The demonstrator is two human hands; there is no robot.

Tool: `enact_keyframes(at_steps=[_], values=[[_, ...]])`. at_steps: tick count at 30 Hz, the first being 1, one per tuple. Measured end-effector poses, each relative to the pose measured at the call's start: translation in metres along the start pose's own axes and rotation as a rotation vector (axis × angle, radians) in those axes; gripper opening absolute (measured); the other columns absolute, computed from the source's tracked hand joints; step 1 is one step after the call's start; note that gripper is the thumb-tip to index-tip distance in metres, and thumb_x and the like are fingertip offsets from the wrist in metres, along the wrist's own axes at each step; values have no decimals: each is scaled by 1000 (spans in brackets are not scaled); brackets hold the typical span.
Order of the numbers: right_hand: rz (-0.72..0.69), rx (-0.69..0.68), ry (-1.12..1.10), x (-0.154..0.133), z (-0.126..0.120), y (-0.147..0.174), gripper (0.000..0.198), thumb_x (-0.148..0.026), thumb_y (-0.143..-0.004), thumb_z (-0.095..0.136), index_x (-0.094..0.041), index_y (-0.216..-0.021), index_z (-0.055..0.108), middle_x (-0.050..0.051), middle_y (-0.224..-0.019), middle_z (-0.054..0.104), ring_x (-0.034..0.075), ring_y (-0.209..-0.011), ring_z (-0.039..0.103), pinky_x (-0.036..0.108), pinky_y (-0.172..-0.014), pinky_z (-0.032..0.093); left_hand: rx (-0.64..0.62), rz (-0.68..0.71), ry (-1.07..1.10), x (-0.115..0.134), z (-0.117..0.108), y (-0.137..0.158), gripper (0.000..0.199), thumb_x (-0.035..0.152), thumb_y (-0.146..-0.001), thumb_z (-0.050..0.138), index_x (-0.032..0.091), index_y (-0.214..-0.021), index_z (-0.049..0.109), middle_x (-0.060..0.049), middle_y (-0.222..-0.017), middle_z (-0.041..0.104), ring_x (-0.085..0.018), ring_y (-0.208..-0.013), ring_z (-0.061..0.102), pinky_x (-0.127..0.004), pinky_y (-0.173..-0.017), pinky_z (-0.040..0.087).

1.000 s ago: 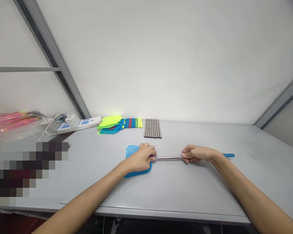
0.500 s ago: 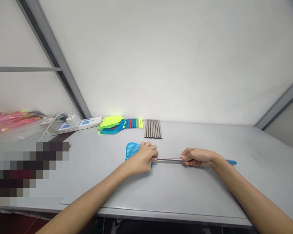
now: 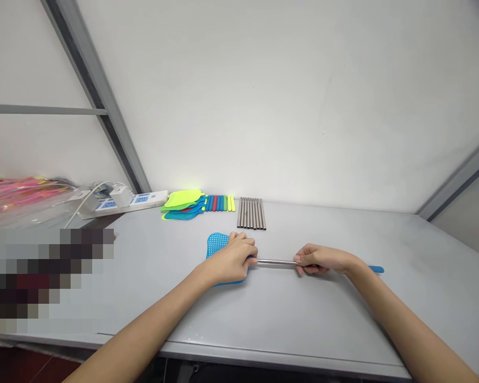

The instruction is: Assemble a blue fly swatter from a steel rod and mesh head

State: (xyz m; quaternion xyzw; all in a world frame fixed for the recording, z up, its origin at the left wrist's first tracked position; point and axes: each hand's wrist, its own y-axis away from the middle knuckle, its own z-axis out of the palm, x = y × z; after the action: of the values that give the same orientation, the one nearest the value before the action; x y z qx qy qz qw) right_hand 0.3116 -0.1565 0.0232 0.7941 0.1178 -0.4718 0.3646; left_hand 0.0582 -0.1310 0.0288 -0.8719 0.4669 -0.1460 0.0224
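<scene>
A blue fly swatter lies crosswise in front of me, with its perforated head (image 3: pixel 216 243) at the left. My left hand (image 3: pixel 234 259) is closed around the neck where the head meets the metal rod (image 3: pixel 277 261), covering much of the head. Farther right, my right hand (image 3: pixel 321 259) pinches the rod between thumb and fingers. Beyond that wrist the blue handle end (image 3: pixel 377 269) sticks out. The rod's stretch behind my right hand is hidden.
Toward the wall lie stacked yellow, green and blue swatter heads (image 3: pixel 183 199), a row of coloured handles (image 3: pixel 219 203) and several metal rods (image 3: pixel 251 214). A power strip (image 3: pixel 143 200) with plugs and plastic-wrapped pink items (image 3: pixel 24 194) are at the left. A pixelated patch covers the left edge.
The handle end has shifted slightly left, toward my right hand. My left hand keeps its grip on the neck. The view has tilted a little.
</scene>
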Motion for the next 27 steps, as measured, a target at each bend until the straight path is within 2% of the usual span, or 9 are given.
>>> enact_keyframes(at_steps=[7,13,22,27], values=[[-41,-13,37,-5,-2,5,40,-47,-77,41,-11,-82,58,-3,-51,41,5,-42,29,20,-43,23,19,8,-26,1,-2,-1,16,23,-77,43,17,-64,51,-1,-68,47,-16,-74,37,-31,-68,23],[-45,30,103,-8,-3,8,38,-47,-70,52,-12,-85,58,1,-63,49,7,-51,38,21,-49,32,35,6,-52,1,-2,-2,22,32,-77,44,17,-65,52,-2,-67,46,-17,-75,37,-32,-68,24],[-51,47,134,-10,-6,12,38,-45,-69,54,-14,-90,59,2,-69,53,7,-54,40,20,-52,34,57,-30,-32,1,-4,-2,26,36,-77,43,16,-62,50,-1,-66,45,-15,-74,37,-32,-71,23],[-25,117,114,-5,-11,13,40,-45,-68,55,-15,-94,57,3,-72,54,8,-55,42,21,-54,36,63,-47,-32,-2,-7,-3,26,36,-78,42,16,-64,49,0,-67,45,-15,-74,37,-32,-71,23]])
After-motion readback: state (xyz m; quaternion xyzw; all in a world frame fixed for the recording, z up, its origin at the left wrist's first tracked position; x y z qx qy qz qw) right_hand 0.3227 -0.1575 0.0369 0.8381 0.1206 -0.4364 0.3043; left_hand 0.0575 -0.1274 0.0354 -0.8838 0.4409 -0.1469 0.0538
